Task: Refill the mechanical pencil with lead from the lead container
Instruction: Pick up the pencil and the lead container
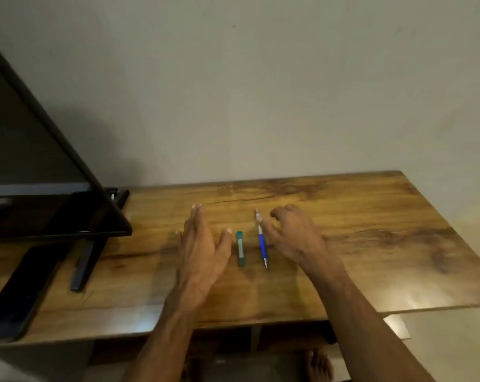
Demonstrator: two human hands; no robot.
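Note:
A blue mechanical pencil (262,241) lies on the wooden table (371,230), its length running away from me. Just left of it lies a small teal lead container (240,248), parallel to the pencil. My left hand (201,248) hovers left of the container with straight fingers; its thumb tip is close to the container's far end. My right hand (294,232) is right of the pencil, fingers loosely curled, holding nothing; its thumb reaches toward the pencil's upper part. Whether it touches the pencil I cannot tell.
A dark monitor (40,166) on a black stand (87,260) fills the left side. A dark phone or tablet (21,293) lies at the table's front left. The wall stands right behind the table. Bare feet (318,365) show below the front edge.

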